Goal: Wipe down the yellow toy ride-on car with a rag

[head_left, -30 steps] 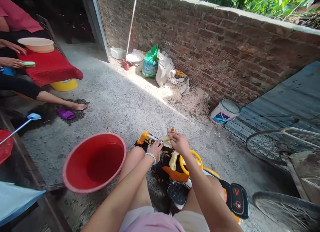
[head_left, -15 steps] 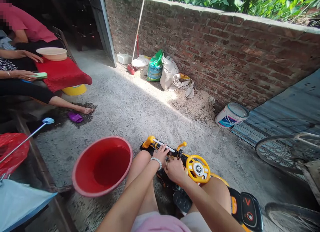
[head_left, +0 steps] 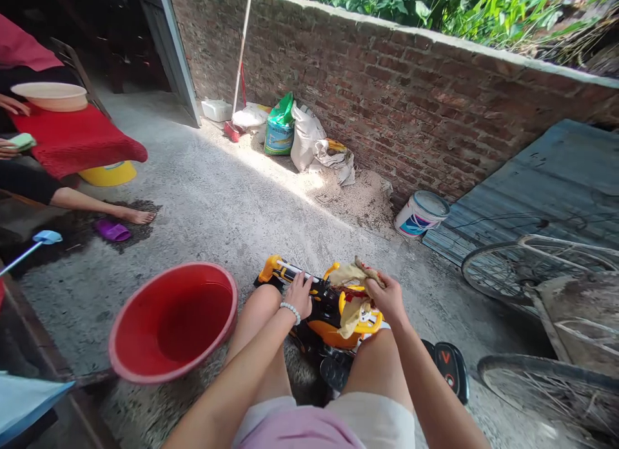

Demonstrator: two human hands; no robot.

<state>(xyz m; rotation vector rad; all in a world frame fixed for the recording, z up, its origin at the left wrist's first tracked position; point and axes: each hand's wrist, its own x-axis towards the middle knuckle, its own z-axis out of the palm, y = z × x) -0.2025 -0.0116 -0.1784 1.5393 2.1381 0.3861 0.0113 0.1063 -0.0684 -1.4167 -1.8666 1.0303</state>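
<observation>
A yellow and black ride-on toy excavator stands between my knees. My left hand, with a beaded bracelet at the wrist, curls over the toy's black digging arm. In my right hand is a crumpled beige rag with dark red patches. It drapes over the yellow steering wheel and hides part of it. The toy's black seat shows beyond my right knee.
A red basin holding water is left of my knee. Another person's bare foot rests near a purple slipper. Sacks and a paint bucket line the brick wall. Bicycle wheels are at right.
My right hand has moved right and up from beside my left hand, bringing the rag over the steering wheel. My left hand stays on the digging arm. The view has shifted right.
</observation>
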